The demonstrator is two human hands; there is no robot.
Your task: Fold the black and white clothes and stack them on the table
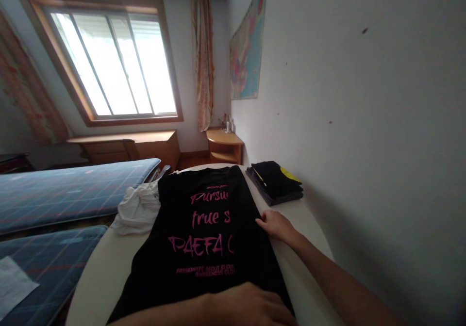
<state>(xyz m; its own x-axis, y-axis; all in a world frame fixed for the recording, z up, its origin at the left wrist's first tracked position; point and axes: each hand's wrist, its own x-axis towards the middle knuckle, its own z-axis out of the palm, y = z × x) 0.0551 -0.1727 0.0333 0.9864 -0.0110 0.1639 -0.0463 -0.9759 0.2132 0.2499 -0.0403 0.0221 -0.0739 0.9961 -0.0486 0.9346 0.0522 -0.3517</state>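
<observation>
So from my remote seat I'm looking at a black T-shirt (204,229) laid out on a round white bench (92,272), taking up the middle and running from the far rim down to the near edge of my view. It's pretty flat, with pink lettering across it: "Pursu", "true s" and "PAEFA" in brushy script, then smaller block capitals below. The tiny line at the top is too blurry for me to read fully. The right side is folded inward, and a straight black strip cuts off the ends of the words.

The right arm reaches in from the near right, and the right hand (276,225) sits at the shirt's right edge. Grip's narrow: thumb and curled fingers pinch the cloth there, knuckles up. The left arm comes in low from the near left and lies across the near part of the shirt, with the left hand (251,305) pointing right, back up. I can't tell if that one's gripping, since its fingers are mostly hidden.

Far right on the bench, just beyond the right hand, there's a folded dark pile (275,183) with a yellow patch. A crumpled white cloth (137,209) lies against the shirt's left side.
</observation>
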